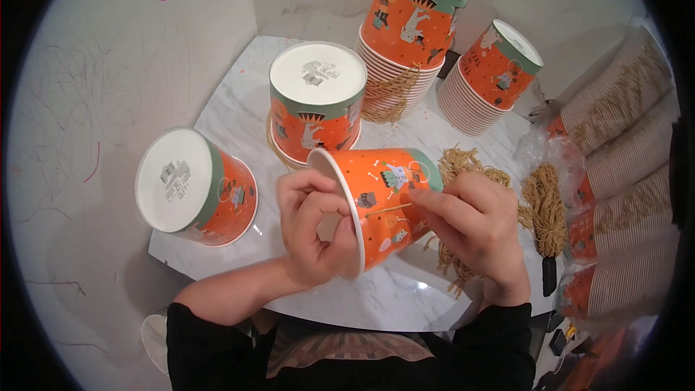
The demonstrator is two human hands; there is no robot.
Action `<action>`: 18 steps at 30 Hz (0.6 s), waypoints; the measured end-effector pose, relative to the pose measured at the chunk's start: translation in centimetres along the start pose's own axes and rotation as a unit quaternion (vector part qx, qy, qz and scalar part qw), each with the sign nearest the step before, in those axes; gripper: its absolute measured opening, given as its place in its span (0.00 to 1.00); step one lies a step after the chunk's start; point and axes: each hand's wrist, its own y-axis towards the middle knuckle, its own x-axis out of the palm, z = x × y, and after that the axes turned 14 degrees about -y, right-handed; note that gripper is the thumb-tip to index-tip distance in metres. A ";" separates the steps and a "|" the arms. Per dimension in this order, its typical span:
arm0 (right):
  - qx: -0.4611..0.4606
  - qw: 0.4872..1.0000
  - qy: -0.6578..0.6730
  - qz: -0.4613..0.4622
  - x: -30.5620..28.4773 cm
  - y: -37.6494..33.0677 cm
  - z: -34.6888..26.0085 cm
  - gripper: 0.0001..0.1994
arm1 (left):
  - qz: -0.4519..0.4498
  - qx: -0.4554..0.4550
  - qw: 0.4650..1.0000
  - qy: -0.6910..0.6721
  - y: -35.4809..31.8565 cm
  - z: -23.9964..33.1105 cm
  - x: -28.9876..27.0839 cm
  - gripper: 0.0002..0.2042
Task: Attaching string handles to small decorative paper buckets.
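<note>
Both hands up front, orange paper bucket point(384, 199) tipped on side between them, above marble worktop point(239, 112). Left hand point(315, 228) curled at bucket's open rim, fingers point(308, 182) hooked over edge, firm hold. Right hand point(478, 228) wrapped on outer wall, fingers point(434, 203) pinching thin tan string point(387, 208) against it. Tan string bundle point(544, 210) just right of hands. 2 upside-down buckets point(195, 188) left and behind, 2 upside-down bucket stacks point(405, 36) at back.
</note>
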 end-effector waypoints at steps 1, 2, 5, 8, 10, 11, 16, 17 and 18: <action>0.019 0.999 0.015 -0.033 -0.2 -0.2 -0.1 0.15 | 0.001 0.000 1.000 0.008 -0.3 0.0 -0.3 0.06; 0.018 0.999 0.015 -0.032 -0.2 -0.2 -0.2 0.15 | -0.004 0.080 0.996 0.049 0.1 0.0 -0.7 0.06; 0.130 0.962 0.235 -0.042 -0.2 -0.5 -0.5 0.10 | 0.002 0.190 0.978 0.089 2.3 1.7 -0.6 0.05; 0.139 0.924 0.356 -0.023 0.4 -0.7 0.1 0.10 | -0.113 0.150 0.976 0.113 4.4 4.0 -0.3 0.04; 0.261 0.788 0.556 -0.046 0.2 -0.7 -0.2 0.12 | -0.140 0.129 0.976 0.105 5.2 4.9 -0.1 0.06; 0.275 0.758 0.589 -0.051 -0.2 -0.8 -0.2 0.14 | -0.166 0.104 0.976 0.097 5.5 5.3 0.0 0.08; 0.198 0.861 0.468 -0.011 -1.4 -1.1 0.1 0.15 | -0.211 -0.002 0.973 0.095 8.2 7.4 2.2 0.06; 0.199 0.878 0.434 -0.007 -1.5 -1.1 0.1 0.12 | -0.205 -0.018 0.975 0.079 8.5 7.5 2.6 0.07; 0.202 0.895 0.398 -0.004 -1.6 -1.1 0.2 0.10 | -0.199 -0.033 0.977 0.062 8.8 7.5 2.9 0.07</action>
